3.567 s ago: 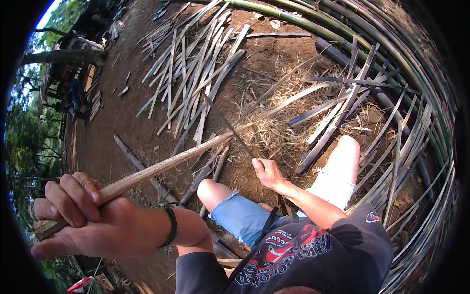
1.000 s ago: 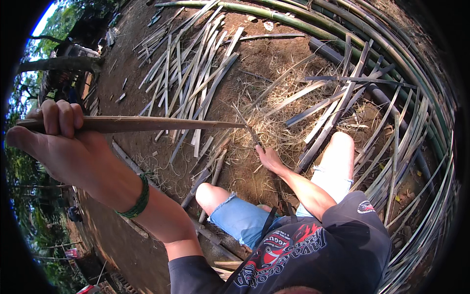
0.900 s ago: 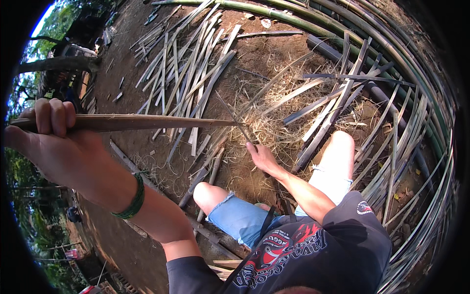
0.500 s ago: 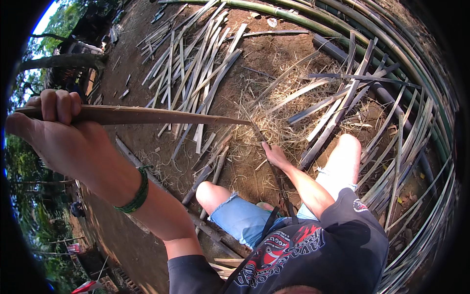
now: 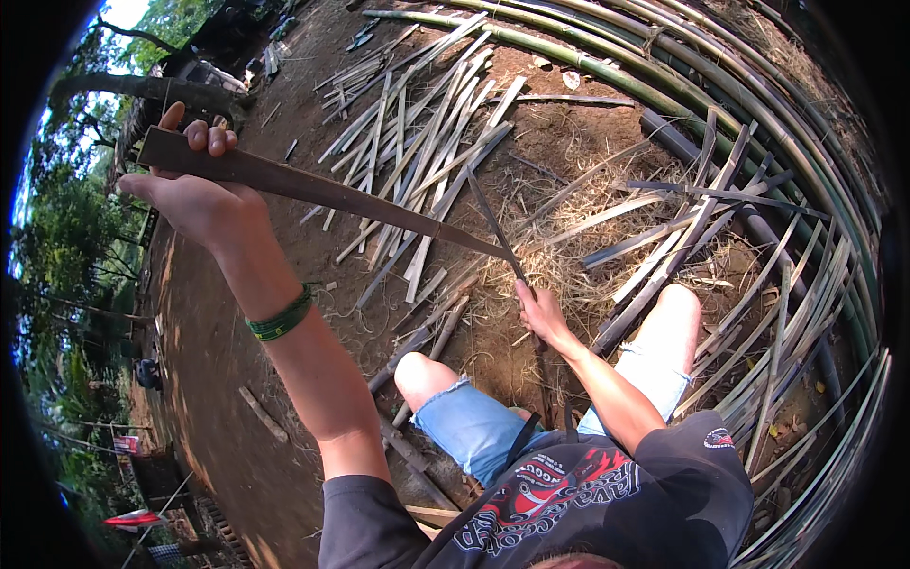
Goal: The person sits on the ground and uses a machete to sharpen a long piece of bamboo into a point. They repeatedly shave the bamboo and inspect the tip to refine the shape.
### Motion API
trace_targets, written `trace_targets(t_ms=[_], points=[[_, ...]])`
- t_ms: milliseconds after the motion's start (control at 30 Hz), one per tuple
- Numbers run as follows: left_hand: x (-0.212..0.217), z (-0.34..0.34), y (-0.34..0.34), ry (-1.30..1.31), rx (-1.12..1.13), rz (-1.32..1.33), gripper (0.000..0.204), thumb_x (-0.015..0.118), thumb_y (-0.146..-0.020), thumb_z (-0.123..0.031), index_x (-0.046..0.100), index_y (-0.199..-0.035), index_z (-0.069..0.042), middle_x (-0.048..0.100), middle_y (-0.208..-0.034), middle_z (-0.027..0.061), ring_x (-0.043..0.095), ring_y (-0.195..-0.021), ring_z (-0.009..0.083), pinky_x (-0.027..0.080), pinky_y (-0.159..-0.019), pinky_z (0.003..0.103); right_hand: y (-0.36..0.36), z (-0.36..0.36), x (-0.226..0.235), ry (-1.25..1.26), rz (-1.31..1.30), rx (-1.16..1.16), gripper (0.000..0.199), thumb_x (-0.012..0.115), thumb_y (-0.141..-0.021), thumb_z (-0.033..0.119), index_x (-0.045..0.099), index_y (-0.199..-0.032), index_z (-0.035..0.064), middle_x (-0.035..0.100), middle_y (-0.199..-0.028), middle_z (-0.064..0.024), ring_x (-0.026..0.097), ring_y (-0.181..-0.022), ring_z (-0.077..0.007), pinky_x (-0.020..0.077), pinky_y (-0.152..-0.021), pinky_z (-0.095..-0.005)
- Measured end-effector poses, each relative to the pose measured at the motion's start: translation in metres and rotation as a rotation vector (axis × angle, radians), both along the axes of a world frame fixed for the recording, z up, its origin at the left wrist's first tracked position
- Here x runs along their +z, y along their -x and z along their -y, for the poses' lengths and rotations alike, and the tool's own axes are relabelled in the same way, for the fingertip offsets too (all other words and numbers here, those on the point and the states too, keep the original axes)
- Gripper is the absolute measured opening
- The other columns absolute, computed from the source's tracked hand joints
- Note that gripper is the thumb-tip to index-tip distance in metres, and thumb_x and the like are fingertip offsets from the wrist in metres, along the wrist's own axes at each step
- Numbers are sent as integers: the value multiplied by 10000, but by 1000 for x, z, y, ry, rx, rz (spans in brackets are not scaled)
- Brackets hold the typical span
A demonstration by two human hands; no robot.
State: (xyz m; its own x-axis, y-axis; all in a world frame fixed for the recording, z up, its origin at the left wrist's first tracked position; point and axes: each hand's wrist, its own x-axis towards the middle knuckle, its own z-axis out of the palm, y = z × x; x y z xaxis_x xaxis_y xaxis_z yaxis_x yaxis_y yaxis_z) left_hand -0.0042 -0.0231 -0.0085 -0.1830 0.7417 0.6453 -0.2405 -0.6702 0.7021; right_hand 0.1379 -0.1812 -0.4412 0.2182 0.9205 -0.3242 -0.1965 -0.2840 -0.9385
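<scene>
Raised at the left, my left hand (image 5: 213, 207) grips the wide end of a long brown bamboo strip (image 5: 332, 194), fingers curled over it and thumb below. The strip slopes down to the right toward my knees. Its narrow end meets the dark blade of a knife (image 5: 489, 211); whether the blade sits in the bamboo or just touches it, I cannot tell. My right hand (image 5: 542, 315) is closed around the knife's handle, which is mostly hidden, with the blade pointing up and away from me.
Split bamboo strips (image 5: 417, 152) lie in a loose pile on the bare soil ahead. Thin shavings (image 5: 569, 247) cover the ground beyond my knees. Long green bamboo poles (image 5: 607, 68) curve along the far and right side, with more strips (image 5: 791, 322) beside my right leg.
My left hand has moved right and rolled, with its fingers looser, so the strip now slopes more steeply and shows its broad face. The knife blade shows longer, and the view has shifted.
</scene>
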Motion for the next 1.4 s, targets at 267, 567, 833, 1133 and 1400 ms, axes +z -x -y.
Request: trace_targets(t_ms=[267,567,833,1133,1400], points=[[1,40,-24,-12,-241,-14,626,249,-991,-627,514,-956,-60,419,-695,16,378,-589,117,374,-573,278,20,-53,112,-477,143,-161,322,767,-836,301,663,-953,19,451,-623,71,400,-567,-50,333,-505,-252],[-6,66,-55,-113,-620,-23,632,303,-1023,-512,629,-864,6,585,-633,49,543,-514,107,457,-506,229,-8,-69,160,-537,-32,6,290,713,-895,181,629,-1110,6,524,-586,51,450,-465,-23,333,-425,-208],[17,71,-33,36,-977,62,394,486,-970,-295,667,-1051,46,708,-943,196,693,-921,258,519,-910,347,-11,-61,157,-577,-65,39,155,694,-905,149,603,-932,27,539,-604,32,460,-453,-39,338,-415,-215],[39,88,-24,-28,-693,7,210,571,-949,-158,679,-921,20,721,-839,138,712,-753,167,574,-706,264,-13,-60,157,-612,-34,31,136,689,-905,132,601,-945,38,519,-603,33,449,-461,-47,348,-439,-219],[45,97,-17,-215,-431,-102,321,409,-1033,-214,597,-870,-12,678,-754,99,665,-707,146,550,-679,278,-9,-55,146,-618,-104,-11,130,647,-940,137,571,-901,38,471,-581,35,392,-446,-51,330,-435,-232]])
